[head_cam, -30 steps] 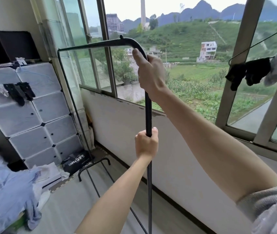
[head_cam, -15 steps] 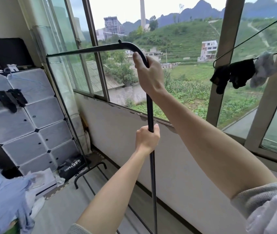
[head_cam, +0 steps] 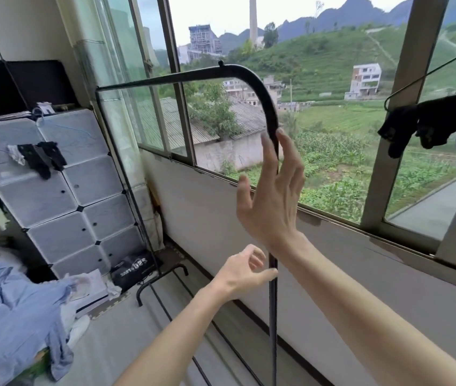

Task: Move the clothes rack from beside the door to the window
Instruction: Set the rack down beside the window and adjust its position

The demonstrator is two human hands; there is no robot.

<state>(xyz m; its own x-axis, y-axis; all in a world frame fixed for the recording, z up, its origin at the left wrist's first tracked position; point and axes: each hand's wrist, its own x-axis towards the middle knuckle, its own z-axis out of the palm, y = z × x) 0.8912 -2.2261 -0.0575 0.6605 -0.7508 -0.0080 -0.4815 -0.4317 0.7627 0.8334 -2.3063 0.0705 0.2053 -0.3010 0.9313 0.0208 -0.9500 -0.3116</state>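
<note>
Two hands are at the near upright of the black clothes rack (head_cam: 251, 87), neither clamped on it. The right hand (head_cam: 272, 196) is spread, fingers apart, its fingertips just touching the post below the curved corner. The left hand (head_cam: 244, 271) sits lower, fingers loosely curled and parted, thumb tip at the post without gripping.

The rack stands parallel to the wall under the window (head_cam: 318, 107), close beside it, its top bar level with the lower panes. Its far upright is next to the white cube cabinet (head_cam: 62, 190) in the corner; its far foot rests on the floor beside a black bag (head_cam: 135, 267).

Dark socks (head_cam: 39, 158) hang on the cabinet front. Blue clothing (head_cam: 12, 316) is heaped at lower left. At right, dark and grey garments (head_cam: 427, 123) hang from a wire hanger in front of the window frame.
</note>
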